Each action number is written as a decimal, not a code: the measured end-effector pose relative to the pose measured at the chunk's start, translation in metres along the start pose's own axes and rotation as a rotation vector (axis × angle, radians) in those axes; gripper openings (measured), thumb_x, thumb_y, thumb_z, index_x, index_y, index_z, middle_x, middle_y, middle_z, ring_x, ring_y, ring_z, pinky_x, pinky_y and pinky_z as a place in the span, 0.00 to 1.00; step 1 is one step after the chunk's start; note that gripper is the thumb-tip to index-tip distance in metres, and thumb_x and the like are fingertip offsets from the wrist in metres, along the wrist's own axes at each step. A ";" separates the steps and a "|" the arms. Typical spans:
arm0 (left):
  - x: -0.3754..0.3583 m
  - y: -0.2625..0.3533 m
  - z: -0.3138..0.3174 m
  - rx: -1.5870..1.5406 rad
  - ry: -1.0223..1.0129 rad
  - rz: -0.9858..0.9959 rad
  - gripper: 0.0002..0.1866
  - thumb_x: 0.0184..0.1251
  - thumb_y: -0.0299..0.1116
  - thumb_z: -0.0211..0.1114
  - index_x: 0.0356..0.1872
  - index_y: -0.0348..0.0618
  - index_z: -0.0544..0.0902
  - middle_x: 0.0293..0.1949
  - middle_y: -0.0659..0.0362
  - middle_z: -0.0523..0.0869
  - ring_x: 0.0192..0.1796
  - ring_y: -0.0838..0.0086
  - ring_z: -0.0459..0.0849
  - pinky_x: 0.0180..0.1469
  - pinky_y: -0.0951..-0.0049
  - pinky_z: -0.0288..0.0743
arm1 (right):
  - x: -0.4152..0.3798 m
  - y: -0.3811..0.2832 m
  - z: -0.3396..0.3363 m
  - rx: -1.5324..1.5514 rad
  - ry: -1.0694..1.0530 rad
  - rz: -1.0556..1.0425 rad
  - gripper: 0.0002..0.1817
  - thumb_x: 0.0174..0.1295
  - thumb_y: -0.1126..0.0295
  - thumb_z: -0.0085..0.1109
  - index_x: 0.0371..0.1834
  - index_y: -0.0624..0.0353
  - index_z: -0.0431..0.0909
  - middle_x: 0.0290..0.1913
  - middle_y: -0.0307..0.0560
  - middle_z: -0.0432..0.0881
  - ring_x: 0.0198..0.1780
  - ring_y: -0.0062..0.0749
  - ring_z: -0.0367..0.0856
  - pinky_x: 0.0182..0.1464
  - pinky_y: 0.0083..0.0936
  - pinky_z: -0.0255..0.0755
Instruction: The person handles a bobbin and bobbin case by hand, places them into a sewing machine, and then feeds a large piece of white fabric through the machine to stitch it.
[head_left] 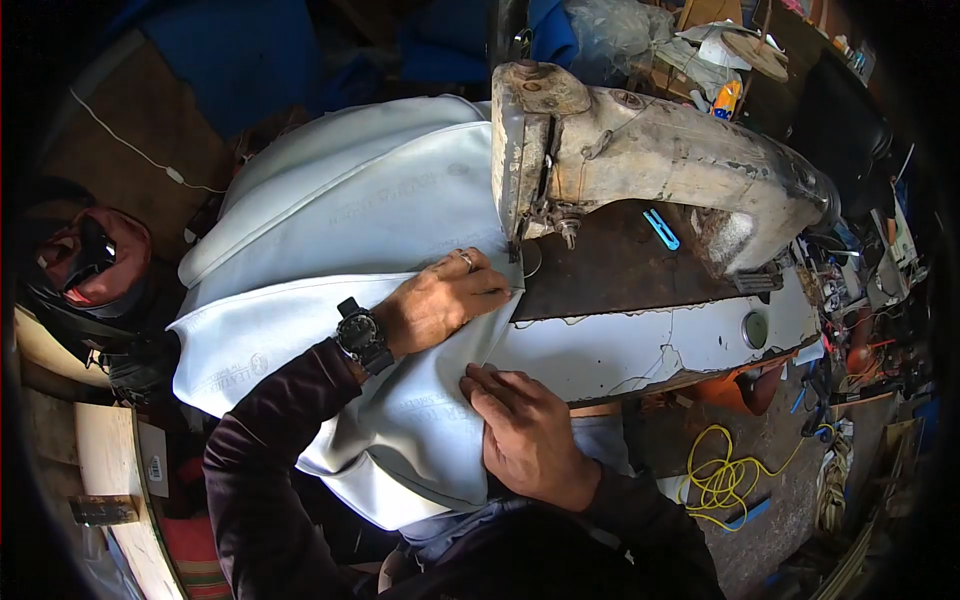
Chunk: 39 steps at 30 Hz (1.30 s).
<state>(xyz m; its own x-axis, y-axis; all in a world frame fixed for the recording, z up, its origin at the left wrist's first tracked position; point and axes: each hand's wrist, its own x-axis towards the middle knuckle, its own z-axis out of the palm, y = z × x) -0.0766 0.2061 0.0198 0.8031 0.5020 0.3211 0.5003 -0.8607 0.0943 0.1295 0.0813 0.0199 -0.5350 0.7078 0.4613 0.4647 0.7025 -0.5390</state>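
Note:
A pale white leatherette cover [390, 215] with raised seams and faint stamped lettering spreads over the left of the sewing machine [680, 140]. Its right edge runs beneath the needle area [515, 245]. My left hand [440, 300], wearing a ring and a black watch [362, 335], presses on the cover with fingers curled at a seam, just in front of the machine's head. Closer to me, my right hand [530, 435] grips the cover's right edge between thumb and fingers. The near part of the cover sags in folds toward my lap.
Beside the machine's base lies a light blue thread snipper [662, 229]. A round metal disc [754, 329] is set in the white worn machine table [610, 355]. A yellow cord [725, 470] coils on the floor at right. A red and black bag [95, 255] stands at left.

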 end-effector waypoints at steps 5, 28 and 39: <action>0.001 -0.006 0.000 0.070 -0.024 0.043 0.20 0.61 0.31 0.64 0.56 0.44 0.87 0.60 0.58 0.84 0.64 0.61 0.79 0.68 0.62 0.77 | 0.004 0.000 0.000 0.022 0.002 0.025 0.23 0.54 0.77 0.65 0.56 0.71 0.80 0.57 0.66 0.85 0.56 0.53 0.85 0.60 0.42 0.80; 0.012 -0.015 -0.005 0.205 -0.086 -0.051 0.23 0.63 0.28 0.63 0.61 0.46 0.84 0.62 0.58 0.82 0.66 0.60 0.77 0.70 0.64 0.77 | 0.017 0.018 -0.006 -0.160 0.000 -0.036 0.20 0.56 0.74 0.64 0.53 0.72 0.83 0.56 0.63 0.87 0.57 0.48 0.85 0.62 0.40 0.78; 0.018 0.005 0.000 0.341 -0.088 -0.155 0.22 0.63 0.25 0.62 0.60 0.40 0.83 0.60 0.53 0.80 0.63 0.59 0.77 0.69 0.61 0.76 | -0.002 0.038 -0.027 -0.390 -0.036 -0.170 0.21 0.57 0.71 0.62 0.52 0.71 0.86 0.56 0.58 0.87 0.61 0.43 0.81 0.67 0.39 0.75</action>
<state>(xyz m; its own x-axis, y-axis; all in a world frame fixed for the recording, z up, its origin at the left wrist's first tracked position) -0.0593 0.2109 0.0264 0.7269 0.6418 0.2445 0.6849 -0.7038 -0.1888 0.1674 0.1080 0.0177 -0.6480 0.5811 0.4924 0.5962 0.7893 -0.1469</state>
